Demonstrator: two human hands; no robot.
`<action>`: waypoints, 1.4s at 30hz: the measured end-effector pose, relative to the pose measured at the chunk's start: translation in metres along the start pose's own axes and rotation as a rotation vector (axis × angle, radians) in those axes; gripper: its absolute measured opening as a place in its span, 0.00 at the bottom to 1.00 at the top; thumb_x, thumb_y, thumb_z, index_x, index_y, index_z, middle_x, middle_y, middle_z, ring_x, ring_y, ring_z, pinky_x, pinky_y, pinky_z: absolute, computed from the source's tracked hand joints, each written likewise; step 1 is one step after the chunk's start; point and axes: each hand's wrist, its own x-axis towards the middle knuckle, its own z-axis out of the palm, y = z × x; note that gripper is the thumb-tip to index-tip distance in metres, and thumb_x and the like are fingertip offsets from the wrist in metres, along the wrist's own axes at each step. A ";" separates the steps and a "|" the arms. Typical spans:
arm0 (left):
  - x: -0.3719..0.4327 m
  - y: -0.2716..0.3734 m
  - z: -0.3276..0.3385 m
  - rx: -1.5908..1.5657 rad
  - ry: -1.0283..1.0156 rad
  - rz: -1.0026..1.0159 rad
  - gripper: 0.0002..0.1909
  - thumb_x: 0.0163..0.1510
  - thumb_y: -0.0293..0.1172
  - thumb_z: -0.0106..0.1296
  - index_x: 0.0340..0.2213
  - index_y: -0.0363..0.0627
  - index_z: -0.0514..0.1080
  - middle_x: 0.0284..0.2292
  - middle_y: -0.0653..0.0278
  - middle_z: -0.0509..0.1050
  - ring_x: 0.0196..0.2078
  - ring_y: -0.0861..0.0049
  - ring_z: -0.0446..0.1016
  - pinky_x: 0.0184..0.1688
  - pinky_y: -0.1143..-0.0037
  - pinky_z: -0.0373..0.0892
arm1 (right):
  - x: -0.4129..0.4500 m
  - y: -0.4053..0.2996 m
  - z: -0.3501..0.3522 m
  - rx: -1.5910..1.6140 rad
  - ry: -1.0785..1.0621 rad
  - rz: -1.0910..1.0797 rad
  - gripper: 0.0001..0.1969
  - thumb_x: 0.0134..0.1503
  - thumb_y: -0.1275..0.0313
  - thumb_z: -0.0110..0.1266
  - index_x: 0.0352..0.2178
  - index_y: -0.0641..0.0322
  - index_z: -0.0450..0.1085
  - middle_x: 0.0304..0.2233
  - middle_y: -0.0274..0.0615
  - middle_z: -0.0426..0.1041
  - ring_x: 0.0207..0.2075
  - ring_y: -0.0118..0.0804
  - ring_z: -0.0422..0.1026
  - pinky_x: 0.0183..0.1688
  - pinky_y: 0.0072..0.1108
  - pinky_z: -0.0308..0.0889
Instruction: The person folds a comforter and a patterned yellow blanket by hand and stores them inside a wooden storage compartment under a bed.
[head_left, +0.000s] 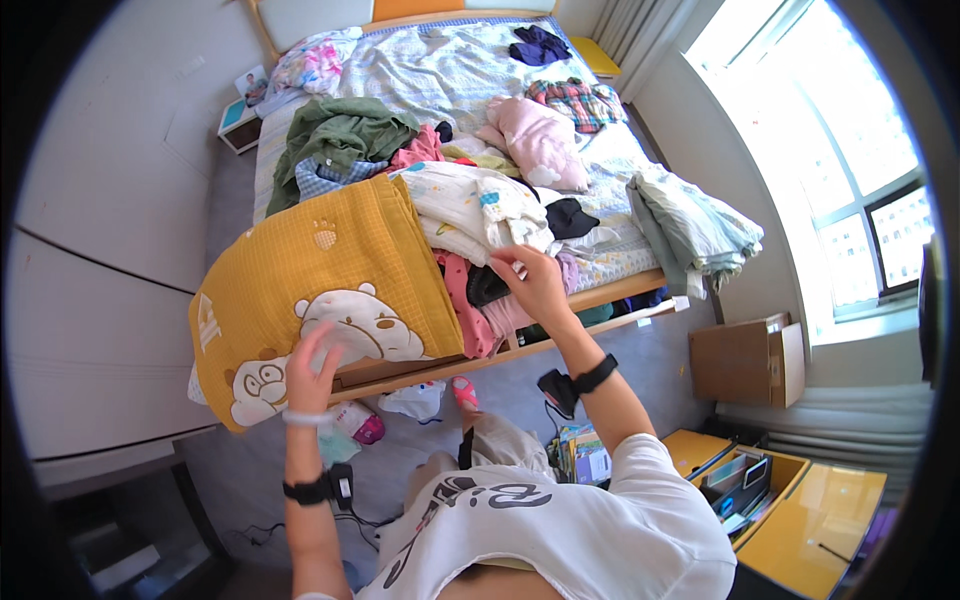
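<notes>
A folded mustard-yellow blanket (300, 247) with bear appliqués drapes over the foot of the bed. Over its lower part is my left hand (315, 364), slightly blurred, its fingers apart and nothing held in it. My right hand (534, 281) is at the front edge of the clothes pile, fingers bent beside a white printed cloth (465, 202). Whether it pinches that cloth cannot be made out. Below the cloth lie a pink-red patterned garment (466, 304) and a dark item (486, 286). A black cap-like piece (570, 217) rests farther right.
A green garment (345, 135), pink pillow (536, 142) and plaid cloth (577, 103) lie on the bed. Folded pale green bedding (694, 225) sits at its right corner. A cardboard box (739, 360), books (581, 454) and a yellow cabinet (810, 525) stand to the right. Cables (360, 517) cross the floor.
</notes>
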 end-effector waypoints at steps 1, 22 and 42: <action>0.024 0.016 0.009 0.186 -0.036 0.167 0.22 0.51 0.33 0.54 0.47 0.39 0.67 0.50 0.44 0.65 0.55 0.58 0.63 0.56 0.69 0.59 | 0.013 0.002 0.000 0.003 -0.010 -0.011 0.06 0.49 0.73 0.57 0.30 0.63 0.74 0.30 0.48 0.75 0.30 0.42 0.74 0.31 0.25 0.68; 0.045 -0.036 -0.003 0.708 -0.255 -0.045 0.53 0.37 0.59 0.60 0.59 0.49 0.50 0.61 0.47 0.44 0.65 0.52 0.37 0.64 0.59 0.37 | 0.115 0.075 0.050 -0.566 -0.222 0.022 0.17 0.46 0.56 0.56 0.32 0.57 0.73 0.30 0.53 0.74 0.35 0.52 0.73 0.38 0.39 0.67; -0.095 -0.214 -0.021 -1.725 0.604 -0.710 0.42 0.38 0.59 0.62 0.48 0.44 0.64 0.50 0.62 0.65 0.52 0.65 0.62 0.54 0.65 0.61 | 0.042 0.070 -0.036 -0.879 -0.217 0.229 0.19 0.53 0.61 0.49 0.43 0.62 0.66 0.38 0.53 0.72 0.41 0.51 0.72 0.40 0.41 0.66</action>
